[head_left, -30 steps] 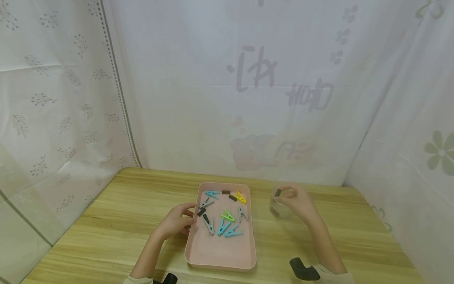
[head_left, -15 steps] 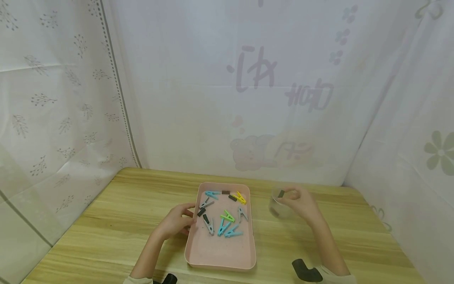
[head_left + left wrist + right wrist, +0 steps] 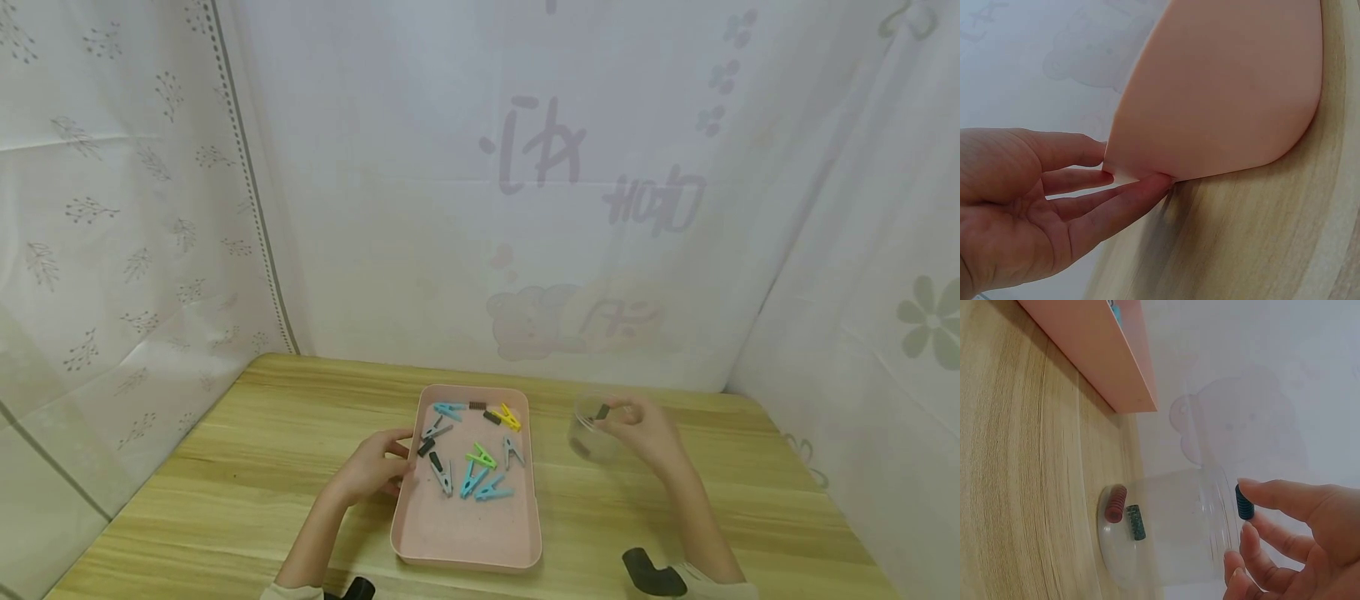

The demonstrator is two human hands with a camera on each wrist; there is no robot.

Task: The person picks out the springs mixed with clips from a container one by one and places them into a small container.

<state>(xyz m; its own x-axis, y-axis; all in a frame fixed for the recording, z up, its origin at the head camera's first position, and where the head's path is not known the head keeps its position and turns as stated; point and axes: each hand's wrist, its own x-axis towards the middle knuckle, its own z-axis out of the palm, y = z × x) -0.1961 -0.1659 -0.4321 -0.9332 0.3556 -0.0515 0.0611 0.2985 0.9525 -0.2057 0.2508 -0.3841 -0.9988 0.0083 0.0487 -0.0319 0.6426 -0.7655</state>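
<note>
Pinching dark teal, ridged cylinder in my right hand at clear jar mouth, 2 o'clock off pink tray. Left hand, fingers extended, touches tray's 9 o'clock.

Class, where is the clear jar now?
In the head view, the clear jar stands on the table, right of the pink tray, beside the right hand.

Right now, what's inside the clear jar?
The jar holds a reddish piece and a dark green piece. In the head view, the right hand hides the rim partly.
</note>
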